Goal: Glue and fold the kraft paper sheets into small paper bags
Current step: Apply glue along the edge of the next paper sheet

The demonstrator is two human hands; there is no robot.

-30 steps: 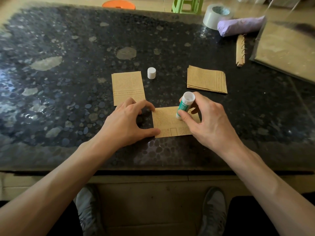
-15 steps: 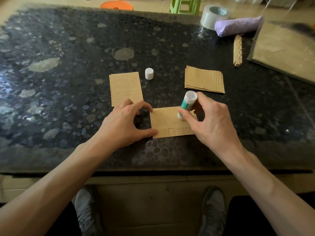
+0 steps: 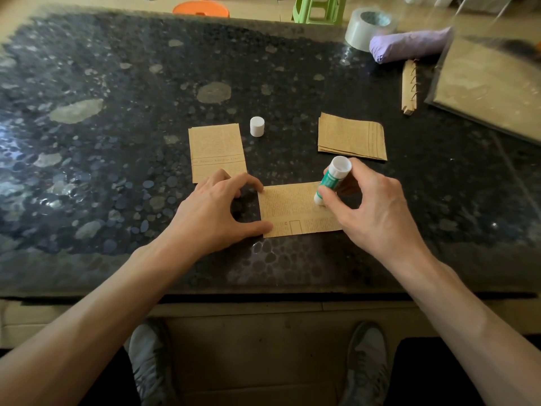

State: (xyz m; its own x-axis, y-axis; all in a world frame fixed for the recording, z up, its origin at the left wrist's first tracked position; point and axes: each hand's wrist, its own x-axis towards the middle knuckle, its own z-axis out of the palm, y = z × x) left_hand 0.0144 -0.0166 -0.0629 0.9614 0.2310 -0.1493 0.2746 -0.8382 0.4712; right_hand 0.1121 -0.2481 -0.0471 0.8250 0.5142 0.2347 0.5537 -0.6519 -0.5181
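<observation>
Pinning the paper sheet [image 3: 292, 212] to the surface [image 3: 117, 83] with the spread left hand [image 3: 210, 212], steadying it under the glue stick [image 3: 332, 178] gripped by the right hand [image 3: 371, 212].

The dark table [image 3: 117, 171] has a glossy top with a pebble pattern. Near its far right corner, a roll of clear tape [image 3: 369, 27] lies just beside a lilac rolled bundle [image 3: 409, 48]. Beyond the far edge, a green plastic stool [image 3: 319, 10] and an orange stool [image 3: 202, 10] stand on the pale floor [image 3: 87, 0]. Below the near edge, two grey shoes [image 3: 149, 361] rest well apart.
</observation>
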